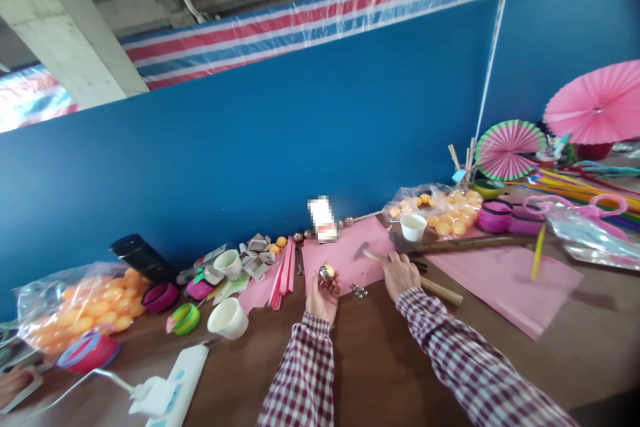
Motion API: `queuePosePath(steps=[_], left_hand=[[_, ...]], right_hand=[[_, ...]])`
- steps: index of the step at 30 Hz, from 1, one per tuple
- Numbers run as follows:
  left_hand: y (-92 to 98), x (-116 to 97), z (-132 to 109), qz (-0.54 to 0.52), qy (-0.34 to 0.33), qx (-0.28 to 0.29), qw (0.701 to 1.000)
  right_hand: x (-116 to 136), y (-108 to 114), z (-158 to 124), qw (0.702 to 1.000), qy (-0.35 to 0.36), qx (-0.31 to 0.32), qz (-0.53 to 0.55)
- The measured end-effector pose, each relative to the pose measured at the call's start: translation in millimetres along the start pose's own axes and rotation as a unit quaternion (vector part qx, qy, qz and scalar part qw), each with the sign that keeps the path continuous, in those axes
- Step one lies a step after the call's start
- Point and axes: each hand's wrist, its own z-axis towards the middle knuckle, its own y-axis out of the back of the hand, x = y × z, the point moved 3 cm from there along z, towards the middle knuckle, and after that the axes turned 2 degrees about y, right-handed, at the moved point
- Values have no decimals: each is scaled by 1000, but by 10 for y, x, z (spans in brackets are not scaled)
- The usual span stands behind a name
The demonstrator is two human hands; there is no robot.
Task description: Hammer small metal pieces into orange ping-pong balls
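Observation:
My left hand (pixel 324 300) is curled palm up around a shiny round metal ball (pixel 327 271), whose top shows a pale yellow patch. To the right, my right hand (pixel 401 275) grips a hammer (pixel 443 289) by its wooden handle. The hammer's blurred grey head points left over a pink sheet (pixel 350 253). Between my hands, several small silver balls (pixel 359 290) lie at the sheet's near edge. Larger metal balls (pixel 345 222) sit along the sheet's far edge, beside a pixelated white item (pixel 323 219).
Bags of orange balls (pixel 100 307) flank the work area. White cups (pixel 228 318), a power strip (pixel 183 377), a black cylinder (pixel 143 259) and pink strips (pixel 284 275) are left. A dark stick (pixel 465 244), pink scissors (pixel 575 205) and paper fans (pixel 510 150) lie right. A blue partition (pixel 300 133) stands behind.

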Motion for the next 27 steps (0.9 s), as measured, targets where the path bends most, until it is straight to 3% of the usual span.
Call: queuePosePath(steps=[6, 12, 22, 27], left_hand=[[-6, 20, 11, 20, -1, -26, 999], [8, 25, 34, 38, -9, -43, 998], [12, 42, 65, 60, -49, -102, 992], [-21, 52, 40, 65, -69, -125, 988]], right_hand=[[19, 91, 17, 999, -14, 46, 9], [-26, 31, 48, 995, -15, 95, 38], [-51, 14, 29, 991, -3, 92, 102], [54, 60, 42, 987, 82, 36, 130]])
